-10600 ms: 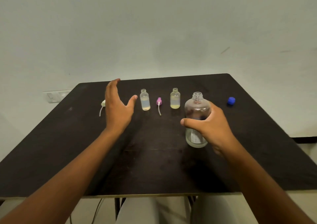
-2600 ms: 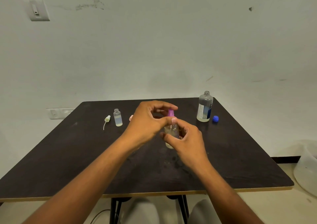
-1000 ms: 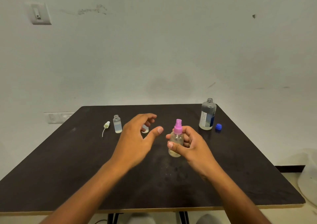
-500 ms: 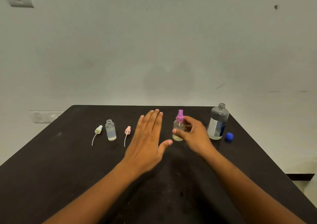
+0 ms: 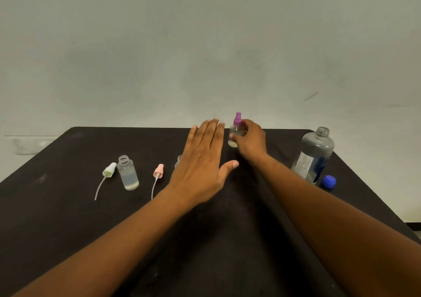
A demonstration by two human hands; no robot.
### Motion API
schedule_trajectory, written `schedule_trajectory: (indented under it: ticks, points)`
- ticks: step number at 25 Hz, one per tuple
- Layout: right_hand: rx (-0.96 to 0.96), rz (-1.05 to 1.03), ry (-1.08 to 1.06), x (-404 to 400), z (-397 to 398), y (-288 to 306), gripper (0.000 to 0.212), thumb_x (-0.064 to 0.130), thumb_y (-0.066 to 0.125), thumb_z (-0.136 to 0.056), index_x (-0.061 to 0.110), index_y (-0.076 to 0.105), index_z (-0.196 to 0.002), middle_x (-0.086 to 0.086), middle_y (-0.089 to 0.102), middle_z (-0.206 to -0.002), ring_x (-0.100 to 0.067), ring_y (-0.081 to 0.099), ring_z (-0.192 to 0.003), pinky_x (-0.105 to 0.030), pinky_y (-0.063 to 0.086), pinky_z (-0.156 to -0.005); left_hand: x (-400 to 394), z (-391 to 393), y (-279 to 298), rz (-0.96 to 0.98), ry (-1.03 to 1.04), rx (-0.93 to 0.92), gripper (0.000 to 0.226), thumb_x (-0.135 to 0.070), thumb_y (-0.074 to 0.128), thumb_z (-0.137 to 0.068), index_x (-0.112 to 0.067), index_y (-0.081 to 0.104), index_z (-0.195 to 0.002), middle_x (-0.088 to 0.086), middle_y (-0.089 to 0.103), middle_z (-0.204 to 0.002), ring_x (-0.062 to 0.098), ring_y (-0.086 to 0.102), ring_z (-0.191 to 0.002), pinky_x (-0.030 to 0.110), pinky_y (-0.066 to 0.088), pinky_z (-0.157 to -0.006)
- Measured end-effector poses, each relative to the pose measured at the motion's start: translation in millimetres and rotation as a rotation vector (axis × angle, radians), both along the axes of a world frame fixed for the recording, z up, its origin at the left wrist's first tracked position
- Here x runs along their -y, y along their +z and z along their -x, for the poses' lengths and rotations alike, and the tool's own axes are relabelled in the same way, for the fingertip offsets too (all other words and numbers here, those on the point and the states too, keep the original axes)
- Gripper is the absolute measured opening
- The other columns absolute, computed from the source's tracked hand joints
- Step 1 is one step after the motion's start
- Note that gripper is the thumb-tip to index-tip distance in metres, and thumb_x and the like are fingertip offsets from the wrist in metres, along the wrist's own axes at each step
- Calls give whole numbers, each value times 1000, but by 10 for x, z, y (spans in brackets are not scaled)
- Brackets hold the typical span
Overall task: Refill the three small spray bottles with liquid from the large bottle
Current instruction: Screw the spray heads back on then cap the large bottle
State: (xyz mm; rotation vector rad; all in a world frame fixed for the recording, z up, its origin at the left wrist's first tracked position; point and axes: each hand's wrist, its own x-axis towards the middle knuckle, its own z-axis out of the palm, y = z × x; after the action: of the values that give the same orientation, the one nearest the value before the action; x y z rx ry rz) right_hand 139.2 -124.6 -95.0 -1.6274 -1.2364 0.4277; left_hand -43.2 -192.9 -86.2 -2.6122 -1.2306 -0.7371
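- While the right hand (image 5: 250,140) curls its fingers round the purple-capped spray bottle (image 5: 236,131) near the far edge of the tabletop (image 5: 57,217), the bottle stands upright; whether its base is touching down I cannot tell.
- The left hand (image 5: 202,160) is flat, fingers straight and together, thumb out, holding nothing; it hangs over the middle of the row.
- Behind that hand, only the neck of a second small bottle (image 5: 179,160) peeks out, uncapped as far as I can see.
- Just left of it lies a pink spray head (image 5: 158,171) with its dip tube trailing toward the person.
- Further left stands an open small bottle (image 5: 128,173) holding a little liquid, and beside it lies a pale green spray head (image 5: 109,169).
- Off to the right stands the large bottle (image 5: 313,158), uncapped, its blue cap (image 5: 328,181) just beside its base.
- My reading: one bottle is filled and closed and is being parked at the back; two remain.
- Next, I would expect the right hand to let go and the left to close on the hidden bottle, keeping it level so nothing spills, with its pink head to be fitted.
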Motion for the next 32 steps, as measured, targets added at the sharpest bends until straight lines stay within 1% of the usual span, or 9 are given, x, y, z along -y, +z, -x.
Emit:
schedule_trajectory:
  ticks: [5, 8, 17, 19, 21, 22, 25, 29, 32]
  points:
    - [53, 1, -50, -528, -18, -73, 21, 9, 65, -97, 13, 68, -117, 5, 62, -95, 4, 53, -70, -6, 37, -58, -167, 15, -28, -29, 20, -11, 86, -62, 29, -99, -8, 8, -162, 12, 9, -171, 24, 2, -159, 46, 2, -129]
    - [76, 17, -68, -739, -36, -128, 19, 9, 66, -96, 11, 68, -115, 0, 67, -101, -3, 59, -75, -8, 38, -61, -198, 33, -32, -85, 34, -41, 85, -61, 33, -100, -6, 15, -161, 13, 17, -169, 27, 10, -158, 48, 7, -128]
    - [91, 81, -102, -991, -120, -125, 39, 4, 68, -95, 11, 56, -131, 2, 57, -113, -2, 51, -71, -4, 38, -47, -186, 131, -5, -90, 43, -72, 82, -61, 33, -101, -6, 19, -160, 14, 23, -166, 28, 15, -157, 49, 9, -128]
    - [89, 105, -101, -988, -122, -104, 46, 8, 72, -93, 11, 53, -135, -3, 60, -123, -3, 58, -83, -1, 43, -64, -158, 161, -3, -75, 41, -62, 82, -60, 33, -101, -6, 18, -160, 14, 22, -167, 27, 15, -157, 49, 8, -128]
    - [91, 106, -93, -926, -101, -77, 59, 15, 78, -89, 10, 49, -140, -9, 58, -137, -19, 62, -113, -21, 50, -93, -118, 183, 20, -57, 39, -57, 82, -60, 33, -101, -7, 17, -161, 13, 20, -168, 27, 13, -157, 47, 6, -129]
    - [102, 103, -93, -884, -94, -70, 63, 20, 80, -88, 10, 48, -142, -11, 56, -141, -26, 59, -123, -30, 48, -100, -96, 196, 39, -48, 41, -53, 82, -61, 33, -101, -7, 16, -161, 13, 19, -168, 26, 11, -158, 47, 5, -129]
    - [129, 98, -81, -647, -54, -30, 70, 28, 80, -87, 11, 45, -146, -11, 52, -146, -30, 54, -132, -35, 46, -105, 33, 260, 144, -36, 53, -30, 83, -62, 32, -100, -9, 13, -162, 11, 16, -169, 25, 9, -158, 44, 2, -129]
    - [115, 54, 39, -81, 105, 60, 67, 30, 81, -85, 16, 49, -142, -6, 57, -140, -26, 58, -127, -40, 51, -107, 339, 472, 255, -21, 71, -13, 83, -62, 31, -101, -11, 10, -162, 9, 12, -170, 22, 5, -158, 41, -1, -129]
    - [60, 71, 154, 414, 288, 97, 70, 23, 82, -85, 18, 47, -146, -4, 56, -141, -22, 56, -127, -33, 50, -103, 594, 695, 327, 8, 100, 22, 81, -60, 34, -102, -12, 10, -162, 8, 13, -170, 20, 4, -158, 38, -3, -128]
